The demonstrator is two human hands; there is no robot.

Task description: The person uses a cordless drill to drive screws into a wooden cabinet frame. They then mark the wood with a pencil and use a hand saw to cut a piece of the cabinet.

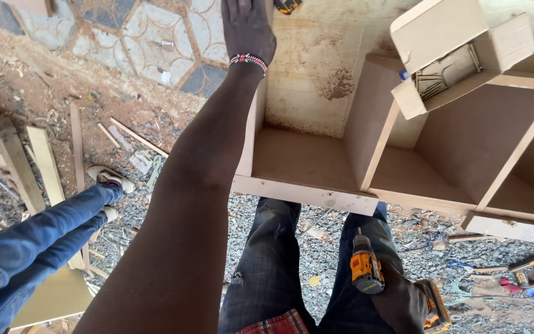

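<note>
My left hand reaches far forward and rests on the top edge of the left side panel of a wooden shelf unit; a beaded bracelet circles the wrist. Whether its fingers grip the panel I cannot tell. Down by my legs, my right hand holds a yellow and black cordless drill, bit pointing up toward the unit's front rail.
An open cardboard box of metal fasteners sits on the shelf unit at upper right. Another person's jeans-clad legs stretch in from the left. Timber offcuts and wood scraps lie on gravel. A yellow power tool lies at right.
</note>
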